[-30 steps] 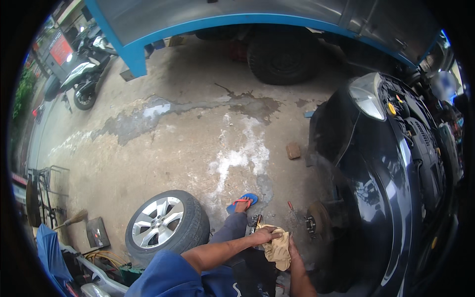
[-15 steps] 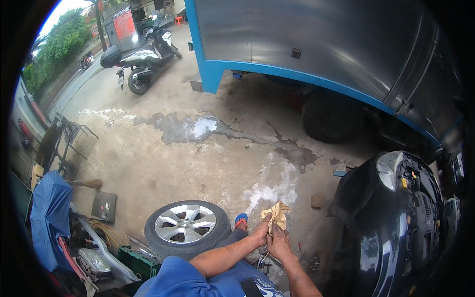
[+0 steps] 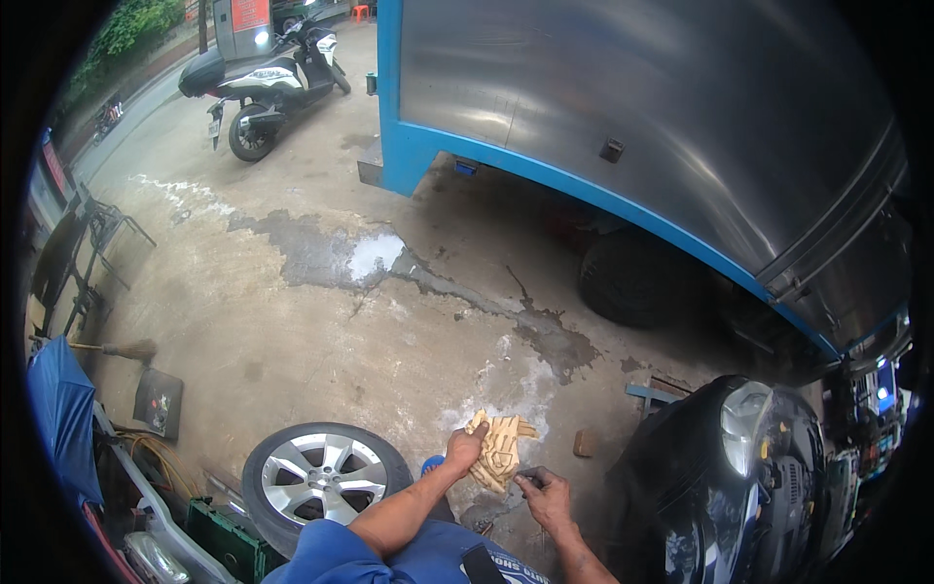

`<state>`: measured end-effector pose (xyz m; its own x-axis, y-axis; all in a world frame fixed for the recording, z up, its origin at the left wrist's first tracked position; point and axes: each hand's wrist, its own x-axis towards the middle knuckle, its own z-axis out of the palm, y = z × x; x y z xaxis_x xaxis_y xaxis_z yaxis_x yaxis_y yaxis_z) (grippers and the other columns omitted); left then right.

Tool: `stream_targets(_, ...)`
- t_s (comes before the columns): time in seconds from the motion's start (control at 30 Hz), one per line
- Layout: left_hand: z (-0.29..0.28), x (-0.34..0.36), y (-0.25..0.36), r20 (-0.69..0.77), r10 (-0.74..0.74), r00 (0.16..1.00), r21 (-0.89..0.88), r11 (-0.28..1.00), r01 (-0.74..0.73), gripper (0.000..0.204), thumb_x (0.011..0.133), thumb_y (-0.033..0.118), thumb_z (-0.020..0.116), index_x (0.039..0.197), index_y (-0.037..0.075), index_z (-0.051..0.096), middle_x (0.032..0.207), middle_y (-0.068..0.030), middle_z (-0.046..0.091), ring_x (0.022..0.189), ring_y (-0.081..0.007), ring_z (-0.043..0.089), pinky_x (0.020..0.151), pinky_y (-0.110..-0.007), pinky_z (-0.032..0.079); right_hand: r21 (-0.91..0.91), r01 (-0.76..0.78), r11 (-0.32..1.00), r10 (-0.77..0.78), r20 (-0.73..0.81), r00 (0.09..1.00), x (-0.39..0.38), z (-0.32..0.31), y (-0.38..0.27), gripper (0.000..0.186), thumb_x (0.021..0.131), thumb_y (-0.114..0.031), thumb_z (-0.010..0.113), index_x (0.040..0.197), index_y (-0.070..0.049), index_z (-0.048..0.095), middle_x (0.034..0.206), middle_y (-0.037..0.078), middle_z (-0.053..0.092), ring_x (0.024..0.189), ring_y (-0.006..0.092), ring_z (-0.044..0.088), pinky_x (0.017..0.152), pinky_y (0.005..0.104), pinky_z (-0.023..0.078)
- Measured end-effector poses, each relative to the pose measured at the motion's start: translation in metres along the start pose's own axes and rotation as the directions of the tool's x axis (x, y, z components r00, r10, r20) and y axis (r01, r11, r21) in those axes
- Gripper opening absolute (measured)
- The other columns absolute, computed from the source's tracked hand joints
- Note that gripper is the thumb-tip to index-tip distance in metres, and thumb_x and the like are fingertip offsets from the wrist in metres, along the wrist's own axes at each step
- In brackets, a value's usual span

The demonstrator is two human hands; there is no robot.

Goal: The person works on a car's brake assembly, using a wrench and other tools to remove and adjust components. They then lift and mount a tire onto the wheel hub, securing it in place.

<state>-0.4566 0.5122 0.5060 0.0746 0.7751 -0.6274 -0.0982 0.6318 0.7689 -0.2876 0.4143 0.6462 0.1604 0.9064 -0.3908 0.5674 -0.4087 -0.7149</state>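
My left hand is closed on a bunched pair of tan work gloves, held out in front of me over the concrete. Just below and right of them, my right hand has its fingers curled near the gloves' lower edge; what is pinched in them, if anything, is too small to make out. To the left, a detached car wheel with a silver rim lies flat beside my legs, and part of a blue sandal shows behind my left arm.
A dark car stands on my right. A steel truck body with blue trim spans the upper right. A scooter is parked farther off. A folded blue cover, green case, broom and brick are around me.
My view has tilted up and left, bringing more truck and scooter into frame. My right hand has moved from the gloves' middle to their lower right; my left hand still holds them.
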Motion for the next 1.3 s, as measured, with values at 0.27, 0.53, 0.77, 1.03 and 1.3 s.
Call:
stream_targets(0.27,0.043,-0.047,0.106,0.205,0.53,0.823,0.12,0.821,-0.559,0.046,0.098,0.046,0.063,0.113,0.003,0.071,0.093,-0.0208,0.075,0.088,-0.0382,0.073,0.078,-0.044,0.056,0.748,-0.084,0.659,0.133,-0.005,0.991,0.118,0.008,-0.058,0.05,0.109,-0.044,0.041,0.133,-0.006,0.062,0.116,0.009,0.067,0.104,0.0191,0.066,0.094,0.0369,0.053)
stream_targets(0.53,-0.037,0.075,0.131,-0.298,0.406,0.864,0.508,0.834,-0.216,0.043,0.095,0.044,0.065,0.105,0.003,0.072,0.093,-0.0282,0.072,0.094,-0.0431,0.071,0.082,-0.052,0.056,0.53,-0.206,0.822,-0.151,0.552,0.82,0.157,0.039,-0.135,0.057,0.104,-0.032,0.056,0.151,-0.004,0.041,0.15,0.019,0.044,0.136,0.0321,0.05,0.109,0.0439,0.048)
stream_targets(0.77,-0.123,0.071,0.164,-0.265,0.256,0.929,0.4,0.906,-0.136,0.049,0.094,0.042,0.064,0.097,-0.007,0.073,0.097,-0.0289,0.073,0.092,-0.0383,0.073,0.079,-0.046,0.055,-0.012,0.708,0.706,-0.559,0.604,0.568,0.204,0.064,-0.213,0.07,0.081,-0.009,0.08,0.145,-0.007,0.051,0.136,0.024,0.053,0.131,0.0341,0.055,0.101,0.0442,0.053)
stream_targets(1.03,-0.177,-0.016,0.162,-0.3,0.132,0.945,-0.651,0.696,-0.304,0.074,0.098,0.057,0.06,0.145,0.0,0.05,0.139,-0.016,0.059,0.121,-0.0224,0.06,0.099,-0.037,0.05,0.289,0.701,0.652,-0.547,0.819,0.172,0.251,0.156,-0.309,0.059,0.079,-0.003,0.079,0.135,-0.003,0.06,0.132,0.019,0.062,0.116,0.0293,0.064,0.1,0.04,0.052)
stream_targets(1.3,-0.267,-0.033,0.133,-0.654,0.148,0.742,-0.165,0.929,-0.331,0.106,0.089,0.047,0.078,0.162,0.003,0.015,0.15,-0.0216,0.05,0.137,-0.0307,0.05,0.113,-0.039,0.04,0.156,0.725,0.671,-0.37,0.917,0.145,0.256,0.295,-0.4,0.021,0.096,-0.011,0.068,0.111,0.004,0.068,0.096,0.013,0.074,0.086,0.0155,0.066,0.078,0.0327,0.054)
